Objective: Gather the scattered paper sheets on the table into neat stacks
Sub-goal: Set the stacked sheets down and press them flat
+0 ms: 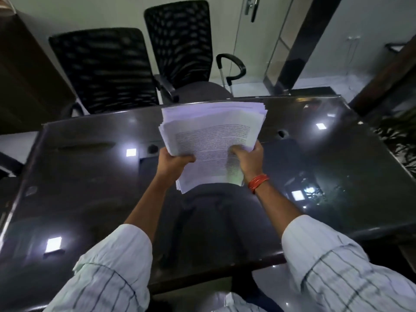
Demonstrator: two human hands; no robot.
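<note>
both hands hold one thick stack of printed sheets above the middle of the dark glossy table. the left hand grips the stack's near left edge, fingers curled under and thumb pressed on the top page. the right hand is clamped on the near right side, thumb on top, fingers wrapped beneath. both forearms reach forward and slightly inward from the bottom of the view, with pale striped sleeves rolled back to about the elbow. an orange band circles the right wrist. the stack tilts, its far edge fanned a little and uneven, its near corner hanging down between the wrists. whether it touches the table cannot be told. the tabletop reflects square ceiling lights and the person's dark shape. two black mesh chairs stand at the table's far side.
</note>
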